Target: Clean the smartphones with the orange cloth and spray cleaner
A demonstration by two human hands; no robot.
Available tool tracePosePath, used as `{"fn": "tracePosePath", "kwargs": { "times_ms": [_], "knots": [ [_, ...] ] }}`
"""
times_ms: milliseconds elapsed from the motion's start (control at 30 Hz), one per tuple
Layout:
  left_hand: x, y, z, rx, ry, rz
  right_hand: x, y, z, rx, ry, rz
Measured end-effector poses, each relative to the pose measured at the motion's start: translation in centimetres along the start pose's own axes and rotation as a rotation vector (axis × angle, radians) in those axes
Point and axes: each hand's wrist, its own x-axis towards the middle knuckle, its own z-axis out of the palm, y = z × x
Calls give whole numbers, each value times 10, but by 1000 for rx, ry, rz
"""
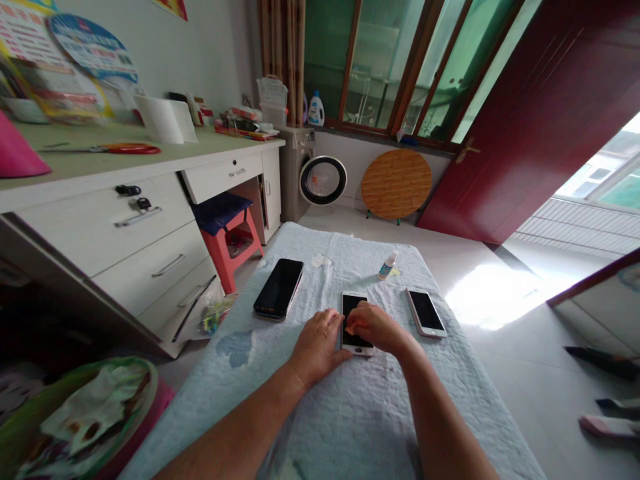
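Note:
On the cloth-covered table lies a white phone (358, 349) with a dark screen. My left hand (319, 343) holds it along its left edge, with the thumb by the lower left corner. Bent over the screen, the fingers of my right hand (374, 325) pinch a small orange piece (351, 330), mostly hidden by the hand. A larger black phone (281, 287) lies to the left, seemingly on top of another flat item. Another white phone (427, 312) rests to the right, and a small spray bottle (387, 266) stands behind it.
The light blue cloth (320, 260) covers the table. A waste basket (155, 400) is at the lower left, near a white desk (150, 257). Beyond are a red stool (223, 257), an open washing machine (296, 173) and a round wooden board (397, 182).

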Motion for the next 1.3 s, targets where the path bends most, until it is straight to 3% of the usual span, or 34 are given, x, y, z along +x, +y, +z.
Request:
{"fn": "tracePosePath", "kwargs": {
  "times_ms": [200, 333, 467, 833, 967, 1300],
  "knots": [
    [0, 1, -2, 32, -8, 25, 13, 25, 15, -50, 379, 125],
    [1, 1, -1, 40, -14, 28, 21, 30, 22, -95, 477, 197],
    [2, -2, 2, 18, 2, 23, 22, 23, 20, -95, 404, 167],
    [2, -4, 4, -12, 23, 30, -4, -26, 8, -45, 11, 23],
    [2, -4, 2, 12, 19, 55, -18, -29, 11, -8, -8, 21],
    [3, -4, 0, 38, -9, 60, -40, -8, 2, 17, 33, 146]
  ]
}}
